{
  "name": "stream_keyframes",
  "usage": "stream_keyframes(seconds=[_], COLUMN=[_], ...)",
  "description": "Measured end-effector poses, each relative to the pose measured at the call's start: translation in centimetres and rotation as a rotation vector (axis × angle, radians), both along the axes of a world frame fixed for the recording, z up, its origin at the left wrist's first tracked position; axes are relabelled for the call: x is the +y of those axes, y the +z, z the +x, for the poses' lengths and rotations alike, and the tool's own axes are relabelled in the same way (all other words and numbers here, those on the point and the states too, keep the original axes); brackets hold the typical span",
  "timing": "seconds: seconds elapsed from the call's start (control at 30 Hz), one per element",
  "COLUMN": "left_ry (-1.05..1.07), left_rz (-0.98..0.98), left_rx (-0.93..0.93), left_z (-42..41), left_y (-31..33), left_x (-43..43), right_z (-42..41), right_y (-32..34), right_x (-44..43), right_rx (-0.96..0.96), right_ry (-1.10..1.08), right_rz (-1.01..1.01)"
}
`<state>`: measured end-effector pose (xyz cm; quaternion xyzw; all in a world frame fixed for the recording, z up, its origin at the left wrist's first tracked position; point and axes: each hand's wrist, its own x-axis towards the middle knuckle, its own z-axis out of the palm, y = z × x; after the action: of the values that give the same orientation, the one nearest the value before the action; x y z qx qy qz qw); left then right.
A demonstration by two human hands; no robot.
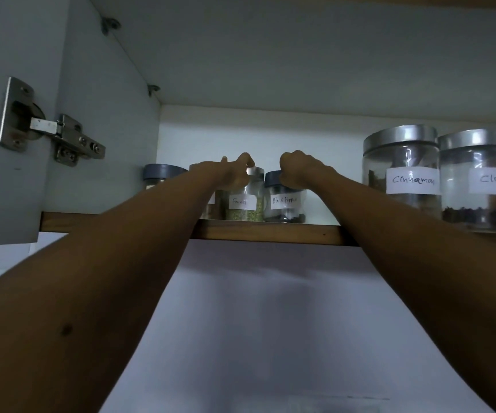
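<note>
Wood edges the shelf (pixel 264 234); just behind that edge both jars stand, not yet lifted. The left hand (pixel 236 174) curls round the Fennel jar (pixel 245 211) lid, and the right hand (pixel 295 171) grips the Black Pepper jar (pixel 285 205) lid. The grasp looks made; taking them down remains.

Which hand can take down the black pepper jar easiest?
Probably the right. The right hand is curled over the top of the black pepper jar. The left hand grips the fennel jar beside it, so it would have to let go and cross over.
</note>
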<state>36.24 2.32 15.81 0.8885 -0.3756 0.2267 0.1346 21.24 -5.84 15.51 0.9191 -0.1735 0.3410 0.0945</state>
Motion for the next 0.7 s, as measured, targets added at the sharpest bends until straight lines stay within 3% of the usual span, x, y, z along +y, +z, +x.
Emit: stream_keyframes(seconds=[0.2,0.4,0.5,0.7], left_ry=[-0.026,-0.109,-0.167,-0.311], left_rz=[-0.09,-0.114,-0.249,-0.382], left_rx=[-0.178,-0.572,-0.742,-0.807], left_z=[-3.6,-8.6,-12.1,-17.2], left_y=[-1.3,-1.6,-1.3,0.1], left_x=[2.9,3.9,3.2,2.0], right_z=[-0.2,-2.5,-4.5,-10.9], right_y=[-0.4,0.0,1.1,2.7], right_x=[0.4,2.4,3.4,1.8], right_rx=[-0.105,-0.318,-0.339,-0.389], right_ry=[-0.057,-0.021,-0.018,-0.04], right_rz=[-0.142,-0.4,-0.494,-0.384])
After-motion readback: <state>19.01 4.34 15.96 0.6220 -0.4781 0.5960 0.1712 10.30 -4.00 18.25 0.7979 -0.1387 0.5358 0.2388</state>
